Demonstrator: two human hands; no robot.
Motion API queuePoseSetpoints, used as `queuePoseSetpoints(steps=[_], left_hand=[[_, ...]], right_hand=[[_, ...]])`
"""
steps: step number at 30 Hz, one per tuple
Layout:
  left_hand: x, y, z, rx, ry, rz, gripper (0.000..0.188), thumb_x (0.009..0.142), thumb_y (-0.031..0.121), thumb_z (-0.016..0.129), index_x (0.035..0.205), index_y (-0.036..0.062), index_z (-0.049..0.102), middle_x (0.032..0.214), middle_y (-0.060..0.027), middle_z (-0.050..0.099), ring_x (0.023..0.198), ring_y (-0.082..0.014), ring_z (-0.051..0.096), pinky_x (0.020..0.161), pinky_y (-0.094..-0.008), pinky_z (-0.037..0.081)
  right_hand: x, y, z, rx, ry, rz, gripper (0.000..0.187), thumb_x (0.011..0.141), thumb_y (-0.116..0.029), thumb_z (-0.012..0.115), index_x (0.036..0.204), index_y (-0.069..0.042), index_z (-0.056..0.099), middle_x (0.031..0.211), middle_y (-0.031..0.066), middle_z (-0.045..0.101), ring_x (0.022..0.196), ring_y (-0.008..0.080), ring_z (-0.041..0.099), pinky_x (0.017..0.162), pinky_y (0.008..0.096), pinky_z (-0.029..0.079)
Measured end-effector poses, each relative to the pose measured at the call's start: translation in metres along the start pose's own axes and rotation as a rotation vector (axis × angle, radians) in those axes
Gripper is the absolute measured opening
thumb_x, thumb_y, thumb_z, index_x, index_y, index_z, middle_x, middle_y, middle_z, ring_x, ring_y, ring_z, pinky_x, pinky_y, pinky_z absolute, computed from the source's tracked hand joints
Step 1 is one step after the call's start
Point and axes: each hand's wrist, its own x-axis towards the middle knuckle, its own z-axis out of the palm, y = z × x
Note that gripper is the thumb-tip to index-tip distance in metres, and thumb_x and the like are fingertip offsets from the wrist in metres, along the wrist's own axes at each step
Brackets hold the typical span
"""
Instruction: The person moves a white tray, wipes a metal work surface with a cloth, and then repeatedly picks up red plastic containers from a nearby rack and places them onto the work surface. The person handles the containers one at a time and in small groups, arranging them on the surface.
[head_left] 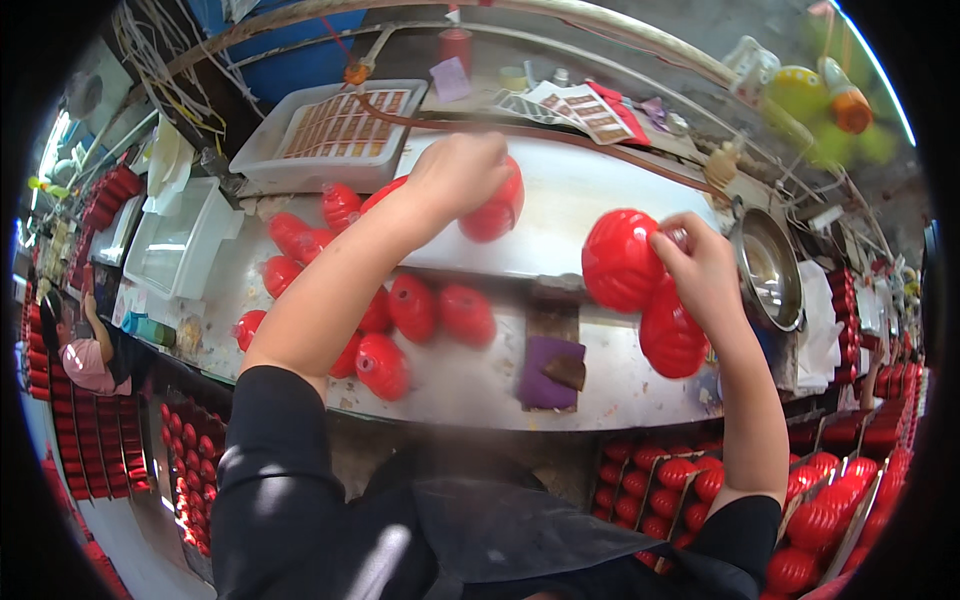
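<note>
My left hand (462,172) is closed on a glossy red rounded piece (495,212) above the white board (555,190); its fingertips are partly hidden. At the right, my right hand (705,262) pinches a red ribbed ornament, its upper lobe (622,260) and lower lobe (672,332) showing beside the fingers. I cannot tell whether the two lobes are one piece. Under and beside my left forearm lie several loose red ornaments (412,308), some with a small stub at one end.
A white plastic tray (262,140) with patterned sheets stands at back left. A metal pan (770,265) sits right of my right hand. A purple pad (550,372) lies near the front edge. Boxes of red ornaments (655,490) stand below. Another person (90,355) is far left.
</note>
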Motion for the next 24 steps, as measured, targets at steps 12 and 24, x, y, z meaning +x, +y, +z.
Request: queuePoseSetpoints(steps=[12,24], left_hand=[[0.064,-0.124,0.046,0.03,0.036,-0.279,0.03,0.086,0.028,0.066,0.106,0.0056,0.07,0.099,-0.0227,0.071,0.097,-0.04,0.067,0.087,-0.048,0.052],[0.104,-0.169,0.077,0.044,-0.038,-0.39,0.032,0.087,0.032,0.068,0.107,0.0072,0.072,0.102,-0.021,0.072,0.099,-0.0369,0.068,0.087,-0.047,0.053]], right_hand=[[0.199,0.006,0.188,-0.15,0.115,-0.158,0.028,0.083,-0.023,0.072,0.101,-0.002,0.071,0.096,0.0232,0.071,0.092,0.0401,0.068,0.085,0.0463,0.052],[0.264,0.009,0.243,-0.209,0.127,-0.099,0.027,0.082,-0.022,0.071,0.098,-0.001,0.072,0.09,0.0245,0.07,0.09,0.0421,0.068,0.084,0.0478,0.053]])
